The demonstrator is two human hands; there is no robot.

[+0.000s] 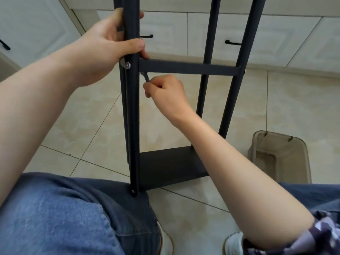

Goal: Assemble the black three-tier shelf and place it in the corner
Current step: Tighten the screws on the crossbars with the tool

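The black shelf frame (228, 100) stands upright in front of me, its near left post (132, 111) resting against my knee. My left hand (110, 45) grips that post just above a silver screw (127, 65). A middle shelf board (189, 67) spans between the posts, and a lower board (169, 166) sits near the floor. My right hand (165, 92) pinches a small metal wrench (146, 77) whose tip reaches under the middle board at the left post.
A translucent grey plastic container (279, 157) sits on the tiled floor to the right of the frame. White cabinets with black handles (232, 42) line the back. My knees in blue jeans (60, 214) fill the bottom of the view.
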